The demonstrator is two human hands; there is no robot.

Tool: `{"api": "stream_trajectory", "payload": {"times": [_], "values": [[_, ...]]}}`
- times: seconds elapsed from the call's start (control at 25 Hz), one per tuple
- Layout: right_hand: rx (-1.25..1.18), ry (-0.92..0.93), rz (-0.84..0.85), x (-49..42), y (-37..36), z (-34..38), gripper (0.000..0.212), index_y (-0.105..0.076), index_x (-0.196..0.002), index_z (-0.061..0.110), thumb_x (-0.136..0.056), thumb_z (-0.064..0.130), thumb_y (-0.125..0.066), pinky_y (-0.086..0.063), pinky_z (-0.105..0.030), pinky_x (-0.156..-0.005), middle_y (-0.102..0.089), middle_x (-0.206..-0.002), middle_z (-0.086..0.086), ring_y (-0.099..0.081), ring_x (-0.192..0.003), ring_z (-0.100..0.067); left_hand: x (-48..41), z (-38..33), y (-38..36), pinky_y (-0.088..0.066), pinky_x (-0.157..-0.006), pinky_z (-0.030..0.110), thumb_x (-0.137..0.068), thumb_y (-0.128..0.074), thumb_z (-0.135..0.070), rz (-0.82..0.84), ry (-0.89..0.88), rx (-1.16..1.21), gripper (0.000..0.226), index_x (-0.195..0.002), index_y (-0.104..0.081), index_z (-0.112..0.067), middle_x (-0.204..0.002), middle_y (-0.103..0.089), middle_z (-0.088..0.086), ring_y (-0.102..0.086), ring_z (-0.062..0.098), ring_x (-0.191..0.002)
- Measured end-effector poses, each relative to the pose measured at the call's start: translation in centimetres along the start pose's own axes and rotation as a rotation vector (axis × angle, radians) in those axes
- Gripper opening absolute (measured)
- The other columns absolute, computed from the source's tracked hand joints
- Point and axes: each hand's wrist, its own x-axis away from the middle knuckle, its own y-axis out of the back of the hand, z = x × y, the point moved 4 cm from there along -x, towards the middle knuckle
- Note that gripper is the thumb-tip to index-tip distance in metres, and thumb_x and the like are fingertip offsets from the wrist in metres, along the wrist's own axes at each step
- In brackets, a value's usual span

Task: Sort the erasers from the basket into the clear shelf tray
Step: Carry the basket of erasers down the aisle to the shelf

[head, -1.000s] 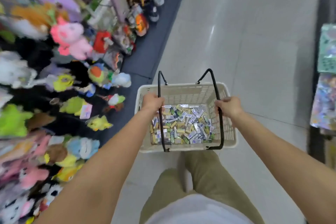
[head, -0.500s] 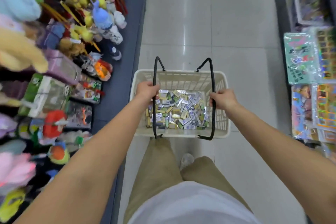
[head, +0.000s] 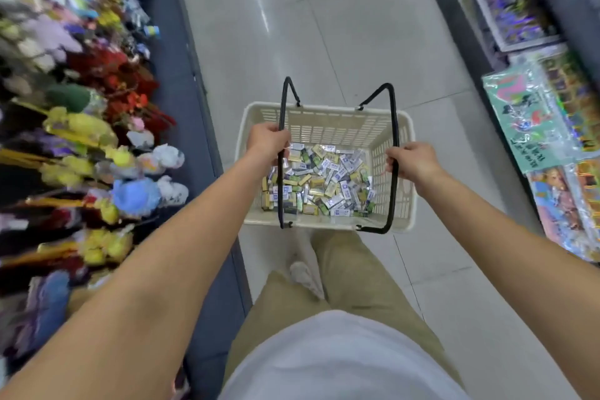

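Head view: left hand (head: 268, 140), right hand (head: 412, 161) still grip advancing basket (head: 328, 130).

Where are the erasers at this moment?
In the head view, the erasers lie heaped in the bottom of the cream basket at centre frame, between the left hand and right hand that grip it.

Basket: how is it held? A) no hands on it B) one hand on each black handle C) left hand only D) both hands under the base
B: the left hand grips the left black handle, the right hand grips the right black handle of the basket.
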Motion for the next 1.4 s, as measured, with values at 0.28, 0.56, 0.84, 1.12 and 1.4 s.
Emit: {"api": "stream_trajectory", "payload": {"times": [0.28, 0.56, 0.84, 1.12, 1.4], "values": [[0.002, -0.042, 0.027, -15.4, -3.8, 15.7, 0.022, -0.054, -0.062, 0.008, -0.083, 0.004, -0.054, -0.040, -0.023, -0.048, -0.055, -0.053, -0.008, -0.050, -0.047, -0.015, -18.0, -15.3, -0.6, -0.049, -0.064, 0.035, -0.088, -0.056, -0.011, -0.016, 0.002, -0.015, 0.015, -0.074, -0.056, -0.016, -0.065, -0.056, 0.005, -0.053, 0.019, -0.056], [-0.072, -0.025, -0.012, -28.8, -3.9, 32.6, 0.025, -0.048, -0.061, 0.011, -0.083, 0.001, -0.052, -0.041, -0.025, -0.054, -0.050, -0.056, -0.006, -0.051, -0.051, -0.016, -32.2, -31.7, -0.3, -0.049, -0.059, 0.033, -0.085, -0.056, -0.005, 0.037, -0.046, -0.050, 0.007, -0.081, -0.058, -0.011, -0.069, -0.056, 0.005, -0.053, 0.017, -0.056], [0.013, -0.009, -0.090, -45.8, -6.1, 48.8, 0.026, -0.052, -0.057, 0.010, -0.082, 0.004, -0.053, -0.043, -0.031, -0.062, -0.054, -0.055, -0.007, -0.053, -0.055, -0.019, -50.6, -48.0, -1.7, -0.054, -0.059, 0.033, -0.089, -0.057, -0.007, 0.109, -0.041, -0.087, 0.008, -0.082, -0.058, -0.012, -0.077, -0.060, 0.005, -0.058, 0.017, -0.061], [-0.073, -0.050, -0.185, -60.7, -5.6, 64.9, 0.027, -0.051, -0.058, 0.012, -0.083, 0.005, -0.056, -0.044, -0.022, -0.049, -0.056, -0.054, -0.005, -0.056, -0.044, -0.011, -67.7, -67.3, -3.1, -0.049, -0.054, 0.030, -0.086, -0.056, -0.004, 0.179, -0.102, -0.151, 0.011, -0.078, -0.060, -0.011, -0.067, -0.057, 0.005, -0.054, 0.015, -0.054], [-0.144, -0.122, -0.168, -78.4, -6.2, 78.6, 0.027, -0.052, -0.061, 0.009, -0.087, 0.004, -0.053, -0.051, -0.032, -0.066, -0.056, -0.058, -0.007, -0.056, -0.052, -0.017, -84.9, -83.2, -7.4, -0.047, -0.055, 0.031, -0.088, -0.056, -0.005, 0.209, -0.098, -0.168, 0.007, -0.089, -0.060, -0.010, -0.070, -0.057, 0.005, -0.053, 0.017, -0.056]]}}
